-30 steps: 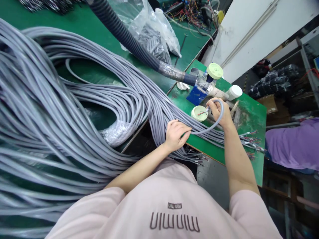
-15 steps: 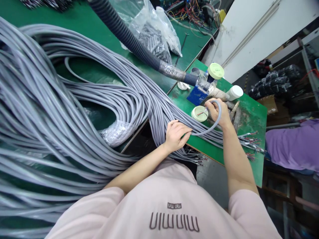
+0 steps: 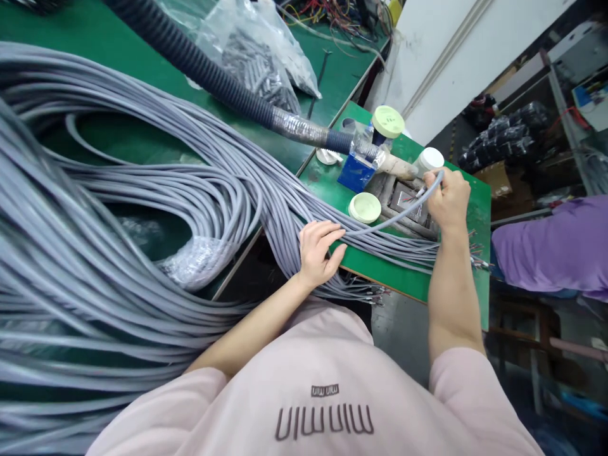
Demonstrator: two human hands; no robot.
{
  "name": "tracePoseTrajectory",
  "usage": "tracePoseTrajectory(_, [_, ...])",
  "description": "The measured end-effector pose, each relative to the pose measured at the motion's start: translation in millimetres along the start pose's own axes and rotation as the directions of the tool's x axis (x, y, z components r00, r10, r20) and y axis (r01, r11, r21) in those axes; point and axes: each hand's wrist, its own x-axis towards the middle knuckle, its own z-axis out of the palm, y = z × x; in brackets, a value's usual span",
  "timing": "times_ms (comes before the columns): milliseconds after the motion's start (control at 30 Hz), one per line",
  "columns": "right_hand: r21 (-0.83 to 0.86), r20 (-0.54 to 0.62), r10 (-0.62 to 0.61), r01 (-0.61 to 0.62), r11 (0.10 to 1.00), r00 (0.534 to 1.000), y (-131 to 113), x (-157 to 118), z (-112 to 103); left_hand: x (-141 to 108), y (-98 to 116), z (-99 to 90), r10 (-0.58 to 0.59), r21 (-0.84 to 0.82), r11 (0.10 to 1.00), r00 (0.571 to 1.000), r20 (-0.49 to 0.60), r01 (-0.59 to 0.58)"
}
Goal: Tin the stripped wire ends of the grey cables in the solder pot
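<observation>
My right hand (image 3: pixel 448 196) is closed on a grey cable (image 3: pixel 403 217) close to its end. The cable's thin stripped wires (image 3: pixel 408 199) point left, above a square metal pot with a dull grey surface (image 3: pixel 411 214). My left hand (image 3: pixel 319 252) lies over a thick bundle of grey cables (image 3: pixel 285 190), fingers stretched out and thumb apart. Its fingertips touch the bundle where the held cable leaves it. A shallow round light-green dish (image 3: pixel 365 208) sits between the bundle and a blue box (image 3: pixel 356 172).
A ribbed hose (image 3: pixel 213 79) runs down to the pot. Behind stand a green-lidded jar (image 3: pixel 388 121) and a white-lidded container (image 3: pixel 430 158). A plastic bag of grey pieces (image 3: pixel 256 63) lies at the back. At right is a person's purple sleeve (image 3: pixel 551 247).
My right hand has moved right with the cable, taking its wire ends from above the green dish to above the pot. My left hand's thumb has spread away from its fingers.
</observation>
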Motion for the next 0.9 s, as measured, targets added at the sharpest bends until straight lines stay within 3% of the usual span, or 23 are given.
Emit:
tracePoseTrajectory(267, [-0.045,0.022,0.1,-0.099,0.994,0.995,47.0,2.3,24.5,-0.5,-1.1,-0.1,0.031,-0.012,0.999,0.999,0.009,-0.031])
tracePoseTrajectory(900, [-0.082,0.084,0.206,-0.199,0.977,0.975,61.1,8.4,50.6,-0.4,-0.1,0.1,0.036,0.015,0.999,0.999,0.019,-0.036])
